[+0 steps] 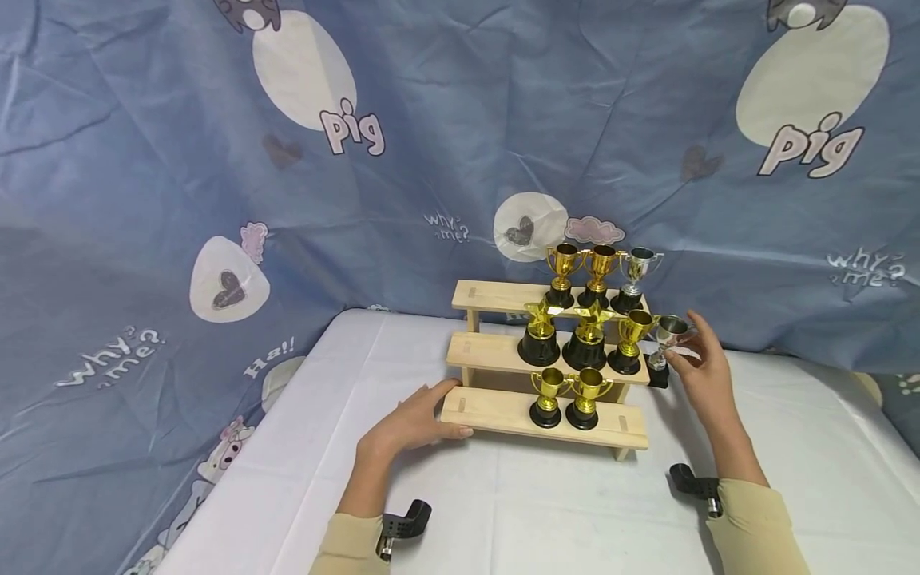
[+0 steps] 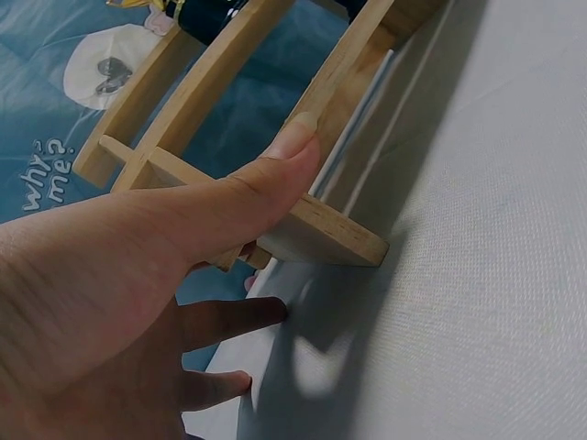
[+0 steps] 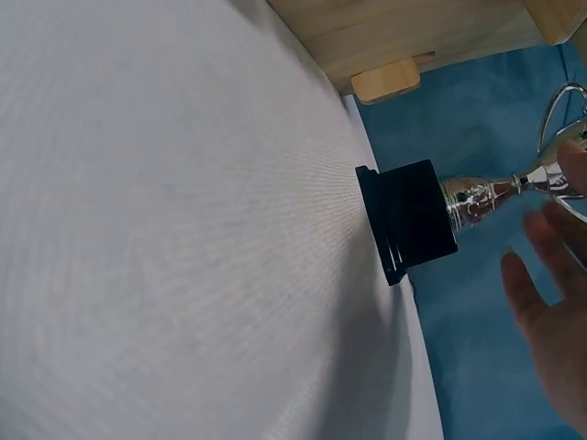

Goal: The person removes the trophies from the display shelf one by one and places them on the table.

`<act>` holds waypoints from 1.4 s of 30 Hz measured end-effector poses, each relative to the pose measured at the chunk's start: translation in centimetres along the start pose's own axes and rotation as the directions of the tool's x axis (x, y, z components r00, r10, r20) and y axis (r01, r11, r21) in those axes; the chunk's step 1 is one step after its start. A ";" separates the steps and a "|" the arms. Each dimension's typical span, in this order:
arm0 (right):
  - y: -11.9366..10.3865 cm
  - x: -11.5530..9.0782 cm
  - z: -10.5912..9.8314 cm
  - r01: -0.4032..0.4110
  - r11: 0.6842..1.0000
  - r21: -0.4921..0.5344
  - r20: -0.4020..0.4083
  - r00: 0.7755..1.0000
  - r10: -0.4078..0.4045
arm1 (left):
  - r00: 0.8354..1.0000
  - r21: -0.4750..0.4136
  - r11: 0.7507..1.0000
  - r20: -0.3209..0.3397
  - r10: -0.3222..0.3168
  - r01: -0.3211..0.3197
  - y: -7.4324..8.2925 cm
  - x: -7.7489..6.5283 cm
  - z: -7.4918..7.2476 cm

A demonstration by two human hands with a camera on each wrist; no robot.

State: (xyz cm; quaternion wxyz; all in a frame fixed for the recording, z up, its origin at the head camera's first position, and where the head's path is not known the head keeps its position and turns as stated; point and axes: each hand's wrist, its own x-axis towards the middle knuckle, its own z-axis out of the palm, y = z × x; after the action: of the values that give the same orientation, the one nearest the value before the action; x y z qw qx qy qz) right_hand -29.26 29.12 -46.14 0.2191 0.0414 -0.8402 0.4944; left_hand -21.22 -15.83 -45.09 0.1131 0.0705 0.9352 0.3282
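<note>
My right hand (image 1: 707, 379) holds a small silver trophy cup (image 1: 672, 329) by its upper part, at the right end of a three-step wooden display stand (image 1: 489, 407). In the right wrist view the cup's square black base (image 3: 413, 220) is low beside the white cloth, and the fingers partly cover the bowl. At the stand's left end, my left hand (image 1: 406, 422) grips the lowest step. Its thumb (image 2: 293, 137) lies along the step's front edge in the left wrist view, with the other fingers around the end.
On the top step stand two gold-coloured cups (image 1: 599, 259) and a silver cup (image 1: 640, 263). The middle step bears two star trophies (image 1: 541, 345) and a gold cup (image 1: 636, 326); two gold cups (image 1: 588, 387) stand on the lowest. Behind hangs a blue printed curtain (image 1: 446, 96).
</note>
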 end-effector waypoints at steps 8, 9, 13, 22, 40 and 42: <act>-1.0 -0.2 -0.6 -0.021 1.000 -0.009 -0.029 0.999 0.021 | 1.000 0.003 1.000 0.001 0.006 -0.006 -0.1 0.1 0.1; -1.1 -0.2 -0.7 -0.021 1.000 -0.007 -0.039 0.999 0.020 | 1.000 0.007 1.000 0.002 0.008 -0.008 -0.2 0.1 0.1; -1.8 -0.2 -1.2 -0.013 1.000 0.006 -0.091 0.996 0.014 | 1.000 0.007 1.000 0.002 0.011 -0.011 -0.2 0.2 0.1; -4.1 -0.4 -2.5 0.027 0.999 0.033 -0.181 0.983 -0.021 | 1.000 0.005 1.000 0.008 0.001 -0.001 -0.2 0.1 0.1; -10.8 -1.0 -3.5 0.377 0.925 0.058 -0.107 0.923 -0.369 | 1.000 0.010 1.000 0.006 0.003 -0.003 -0.1 0.2 -0.1; -11.3 -1.2 -3.4 0.402 0.913 0.073 -0.090 0.914 -0.395 | 1.000 0.008 1.000 0.006 0.003 -0.004 0.0 0.2 -0.1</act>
State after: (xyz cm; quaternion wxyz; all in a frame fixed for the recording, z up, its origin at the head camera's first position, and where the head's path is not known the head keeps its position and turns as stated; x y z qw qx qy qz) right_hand -23.81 26.14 -36.05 0.3436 0.2036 -0.7823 0.4780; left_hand -21.44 -15.84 -45.10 0.1152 0.0736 0.9361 0.3242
